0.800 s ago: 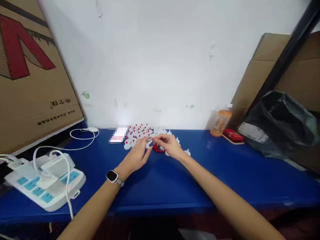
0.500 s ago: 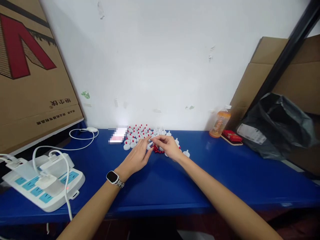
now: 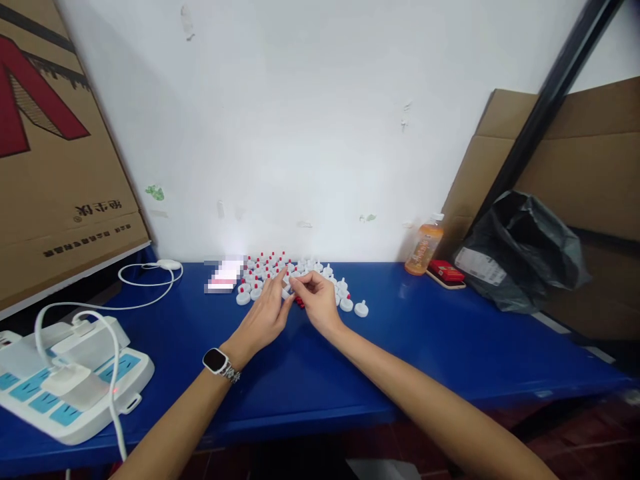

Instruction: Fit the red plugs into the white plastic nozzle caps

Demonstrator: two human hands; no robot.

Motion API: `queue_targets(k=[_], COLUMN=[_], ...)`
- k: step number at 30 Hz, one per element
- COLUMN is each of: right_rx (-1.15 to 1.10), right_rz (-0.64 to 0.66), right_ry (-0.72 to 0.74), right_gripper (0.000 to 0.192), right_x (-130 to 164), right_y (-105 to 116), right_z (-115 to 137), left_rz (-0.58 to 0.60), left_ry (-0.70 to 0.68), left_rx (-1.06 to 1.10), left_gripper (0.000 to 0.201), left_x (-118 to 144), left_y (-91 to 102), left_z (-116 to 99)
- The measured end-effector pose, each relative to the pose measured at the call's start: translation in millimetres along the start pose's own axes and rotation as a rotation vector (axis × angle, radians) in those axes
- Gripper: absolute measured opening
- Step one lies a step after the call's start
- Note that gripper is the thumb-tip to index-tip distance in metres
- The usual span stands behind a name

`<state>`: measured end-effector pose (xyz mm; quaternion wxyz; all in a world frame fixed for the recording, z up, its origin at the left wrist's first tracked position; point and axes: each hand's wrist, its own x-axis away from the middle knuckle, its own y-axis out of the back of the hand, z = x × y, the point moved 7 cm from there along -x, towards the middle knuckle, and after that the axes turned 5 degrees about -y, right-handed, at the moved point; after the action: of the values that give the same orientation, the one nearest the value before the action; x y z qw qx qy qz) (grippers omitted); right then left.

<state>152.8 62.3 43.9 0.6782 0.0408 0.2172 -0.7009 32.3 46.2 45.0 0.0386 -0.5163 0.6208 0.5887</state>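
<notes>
My left hand point(image 3: 264, 315) and my right hand point(image 3: 315, 300) meet over the blue table point(image 3: 325, 373), fingertips touching at a small white cap. Both seem to pinch that one piece, though it is too small to see clearly. Just behind lies a cluster of white caps with red tips point(image 3: 265, 267). More plain white caps point(image 3: 350, 303) lie to the right of my right hand. A few small red pieces point(image 3: 299, 302) show between the hands. A smartwatch point(image 3: 215, 361) is on my left wrist.
A white power strip point(image 3: 65, 393) with plugs and cables sits at the near left. A large cardboard box point(image 3: 55, 167) leans at the left. An orange drink bottle point(image 3: 423, 248), a red pack point(image 3: 445, 271), a black bag point(image 3: 520, 250) and cardboard stand at the right.
The view has shifted, so everything sits lower and further left. My hands stay together at the caps; the right hand's fingers have curled in closer to the left fingertips.
</notes>
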Motion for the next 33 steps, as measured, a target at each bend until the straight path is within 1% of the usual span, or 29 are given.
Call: queue_targets(k=[3, 6, 9, 11, 12, 13, 14, 15, 16, 18, 21, 23, 27, 31, 33], right_rx=[0.009, 0.05, 0.152, 0.27, 0.347, 0.455, 0.608, 0.803, 1.007, 1.127, 1.252, 1.321, 1.393, 1.419, 1.426], right_rz=[0.029, 0.101, 0.275, 0.377, 0.354, 0.302, 0.248, 0.207, 0.188, 0.199, 0.258, 0.313, 0.42, 0.481, 0.474], right_ry=[0.016, 0.016, 0.01, 0.04, 0.077, 0.112, 0.138, 0.149, 0.15, 0.138, 0.121, 0.107, 0.084, 0.056, 0.056], right_gripper=[0.031, 0.028, 0.024, 0.018, 0.015, 0.01, 0.01, 0.013, 0.016, 0.013, 0.01, 0.013, 0.018, 0.017, 0.018], right_x=[1.4, -6.1, -27.2, -50.1, -65.5, -82.5, -99.8, -116.8, -132.6, -159.3, -184.5, -192.6, -198.1, -199.1, -197.9], right_y=[-3.1, -2.5, -3.7, -2.9, 1.4, 6.7, 10.8, 13.2, 13.6, 11.2, 3.0, -2.9, -13.0, -16.4, -13.1], right_z=[1.6, 0.4, -0.2, 1.1, 2.9, 4.0, 3.5, 0.6, -4.2, -14.2, -33.0, -45.6, -64.1, -70.9, -68.6], left_rz=[-0.019, 0.003, -0.001, -0.034, -0.047, -0.053, -0.052, -0.044, -0.035, -0.029, -0.039, -0.038, -0.027, -0.016, -0.012], left_ry=[-0.009, 0.001, 0.048, 0.091, 0.105, 0.112, 0.111, 0.105, 0.096, 0.082, 0.082, 0.075, 0.08, 0.071, 0.065], left_rx=[0.02, 0.027, 0.014, -0.019, -0.047, -0.079, -0.109, -0.132, -0.146, -0.155, -0.142, -0.117, -0.089, -0.081, -0.085], left_gripper=[0.059, 0.061, 0.068, 0.076, 0.078, 0.077, 0.073, 0.067, 0.06, 0.052, 0.052, 0.051, 0.049, 0.047, 0.044], left_x=[-0.7, -2.0, -2.8, -2.3, -1.9, -1.5, -1.2, -1.0, -1.0, -0.9, -0.7, -0.6, -0.7, -0.6, -0.4], left_y=[-0.1, -2.0, 0.3, 6.3, 9.7, 12.9, 15.5, 17.3, 18.4, 19.7, 19.4, 18.0, 15.9, 14.7, 14.0], left_z=[2.4, 3.2, 7.9, 14.5, 17.8, 20.7, 22.8, 24.1, 24.7, 24.4, 22.5, 20.4, 18.1, 16.8, 16.8])
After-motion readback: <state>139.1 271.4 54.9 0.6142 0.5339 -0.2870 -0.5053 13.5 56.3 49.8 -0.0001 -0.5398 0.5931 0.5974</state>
